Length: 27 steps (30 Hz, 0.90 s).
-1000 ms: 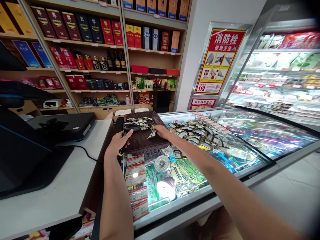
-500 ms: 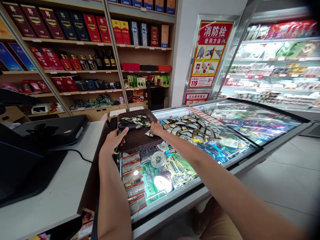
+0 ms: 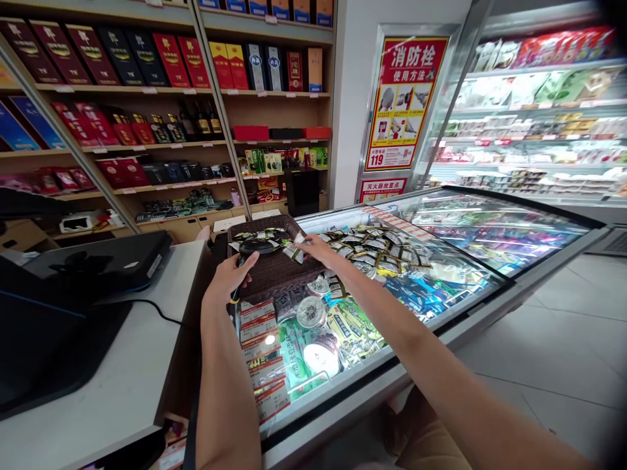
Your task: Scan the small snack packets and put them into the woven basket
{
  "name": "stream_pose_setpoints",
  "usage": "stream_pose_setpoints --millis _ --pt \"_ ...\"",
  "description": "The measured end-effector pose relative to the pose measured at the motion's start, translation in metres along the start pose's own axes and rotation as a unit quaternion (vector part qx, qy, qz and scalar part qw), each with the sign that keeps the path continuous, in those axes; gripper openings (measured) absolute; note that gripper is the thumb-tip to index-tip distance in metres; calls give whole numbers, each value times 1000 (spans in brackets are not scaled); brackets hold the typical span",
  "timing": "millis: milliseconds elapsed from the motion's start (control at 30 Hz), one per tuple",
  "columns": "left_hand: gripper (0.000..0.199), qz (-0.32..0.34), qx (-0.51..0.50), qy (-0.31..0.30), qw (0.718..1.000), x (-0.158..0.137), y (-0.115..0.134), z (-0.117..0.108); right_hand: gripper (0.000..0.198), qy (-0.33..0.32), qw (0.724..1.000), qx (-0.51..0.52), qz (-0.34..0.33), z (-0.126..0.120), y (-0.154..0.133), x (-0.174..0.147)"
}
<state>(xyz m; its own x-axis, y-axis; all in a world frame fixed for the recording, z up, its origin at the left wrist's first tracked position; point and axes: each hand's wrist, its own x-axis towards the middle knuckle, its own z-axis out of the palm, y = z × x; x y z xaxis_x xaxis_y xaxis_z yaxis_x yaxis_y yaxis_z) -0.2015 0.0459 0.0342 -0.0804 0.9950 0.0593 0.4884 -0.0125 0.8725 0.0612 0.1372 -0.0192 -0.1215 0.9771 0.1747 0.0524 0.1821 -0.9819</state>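
Sachet [image 3: 294, 253]: now higher, near your handheld scanner [image 3: 257, 247].
Right hand [image 3: 318, 250]: fingertips pinching it.
Left hand [image 3: 228, 277]: curled around scanner handle.
Scan: apparently underway; calls for steady aim.

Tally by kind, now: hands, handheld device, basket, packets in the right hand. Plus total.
Hands, left hand and right hand: 2
Black handheld device in the left: 1
Brown woven basket: 1
Packets in the right: at least 1, exact number unclear
Total: at least 5
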Motion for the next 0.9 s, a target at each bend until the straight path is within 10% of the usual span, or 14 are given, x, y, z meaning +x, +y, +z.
stream_pose_setpoints --millis 333,900 --pt "58 33 -66 -84 994 -3 16 14 48 127 959 253 22 -60 22 -66" --pt "61 49 -36 -165 984 -10 43 66 43 198 957 212 24 -63 29 -75"
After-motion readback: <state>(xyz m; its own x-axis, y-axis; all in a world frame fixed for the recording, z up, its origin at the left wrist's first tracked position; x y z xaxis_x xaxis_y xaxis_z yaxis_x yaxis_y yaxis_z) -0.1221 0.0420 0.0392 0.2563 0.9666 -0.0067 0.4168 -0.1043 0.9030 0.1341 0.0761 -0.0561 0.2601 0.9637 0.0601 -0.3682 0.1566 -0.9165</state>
